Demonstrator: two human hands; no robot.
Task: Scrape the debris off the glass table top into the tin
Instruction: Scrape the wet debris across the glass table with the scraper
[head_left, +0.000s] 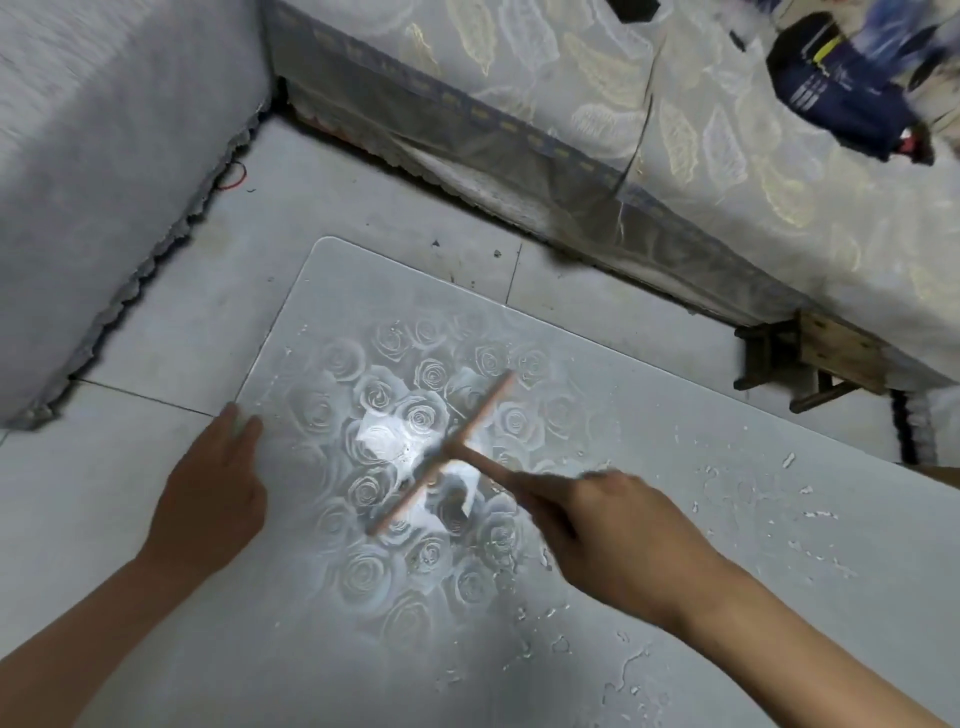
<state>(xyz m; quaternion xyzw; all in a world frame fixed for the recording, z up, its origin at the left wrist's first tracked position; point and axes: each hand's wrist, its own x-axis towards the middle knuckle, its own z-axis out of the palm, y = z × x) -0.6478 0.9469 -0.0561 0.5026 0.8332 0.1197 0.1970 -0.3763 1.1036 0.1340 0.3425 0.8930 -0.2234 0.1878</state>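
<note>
A glass table top (571, 597) with a white rose pattern fills the lower middle of the head view. My right hand (618, 540) grips the handle of a T-shaped wooden scraper (447, 452), whose crossbar lies on the glass over a bright white patch. White flecks of debris (753, 493) and wet smears are scattered over the glass, mostly to the right and near me. My left hand (213, 493) rests with straight fingers at the table's left edge, holding nothing. No tin is in view.
A grey tiled floor (171, 322) lies beyond the table. A grey covered sofa (104, 156) stands at the left, a patterned one (675, 130) at the back right with dark clothing (841, 98) on it. A small wooden stool (810, 358) sits by the table's far right.
</note>
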